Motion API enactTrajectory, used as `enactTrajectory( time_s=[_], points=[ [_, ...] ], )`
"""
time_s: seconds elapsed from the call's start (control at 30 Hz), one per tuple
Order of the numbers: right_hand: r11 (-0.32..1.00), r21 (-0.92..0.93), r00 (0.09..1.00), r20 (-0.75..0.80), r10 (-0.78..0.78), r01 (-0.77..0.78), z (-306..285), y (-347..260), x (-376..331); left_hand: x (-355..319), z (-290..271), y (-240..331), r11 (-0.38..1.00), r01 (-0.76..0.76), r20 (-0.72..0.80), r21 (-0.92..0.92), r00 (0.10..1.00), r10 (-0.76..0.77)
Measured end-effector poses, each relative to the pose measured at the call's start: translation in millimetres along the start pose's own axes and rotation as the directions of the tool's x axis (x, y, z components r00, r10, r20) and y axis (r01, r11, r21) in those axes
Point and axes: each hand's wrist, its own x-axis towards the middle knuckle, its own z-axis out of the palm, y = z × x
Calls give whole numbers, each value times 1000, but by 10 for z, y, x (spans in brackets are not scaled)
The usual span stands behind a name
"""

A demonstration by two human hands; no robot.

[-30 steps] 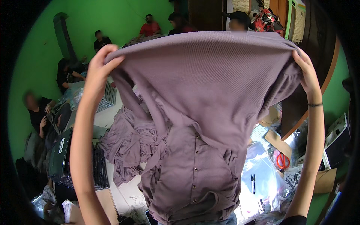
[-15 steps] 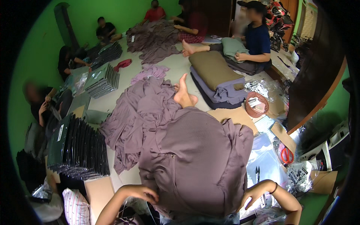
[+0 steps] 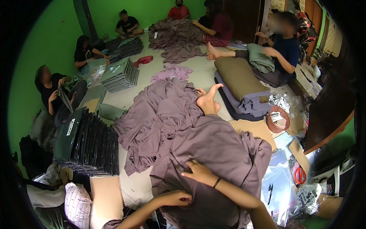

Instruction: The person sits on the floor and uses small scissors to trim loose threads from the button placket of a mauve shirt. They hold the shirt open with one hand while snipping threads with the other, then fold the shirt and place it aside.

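Note:
A mauve-brown ribbed garment (image 3: 225,152) lies spread over my lap and legs, with small buttons along a front placket. My right hand (image 3: 200,173) rests on its middle near the placket, fingers stretched apart, a dark band around the wrist. Closer to me, my left hand (image 3: 177,198) has its fingers curled against the garment's left part. Whatever is inside those fingers, if anything, is hidden. Beyond the garment, a loose heap of the same mauve cloth (image 3: 164,107) touches it. My bare foot (image 3: 209,100) sticks out to the right of that heap.
At left stands a row of dark packed garments (image 3: 89,143) in clear plastic. Folded cloth (image 3: 238,78) is stacked ahead right, by a basket (image 3: 278,119). Red-handled scissors (image 3: 300,175), black snips (image 3: 270,194) and plastic bags lie right. Several people sit around the room.
My right hand has moved left from the garment's right edge onto its middle. My left hand has shifted right onto the cloth and curled. The view has turned slightly left.

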Motion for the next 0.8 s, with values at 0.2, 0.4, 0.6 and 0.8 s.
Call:
enactTrajectory(
  time_s=[0.2,0.4,0.6,0.8],
  points=[
    [988,-142,963,249,102,-67,27,-176,-153,38,-501,-613,975,95,-664,-200,719,-207],
    [975,207,920,392,-10,-77,45,-558,-544,686,-799,-1219,861,362,-702,-358,504,-504],
    [881,431,876,481,-41,-196,158,-770,-766,919,-931,-1258,779,-37,-724,-626,398,-563],
    [825,552,881,442,-167,-121,234,-958,-903,901,-1119,-981,505,-323,-587,-800,592,-552]
  ],
)
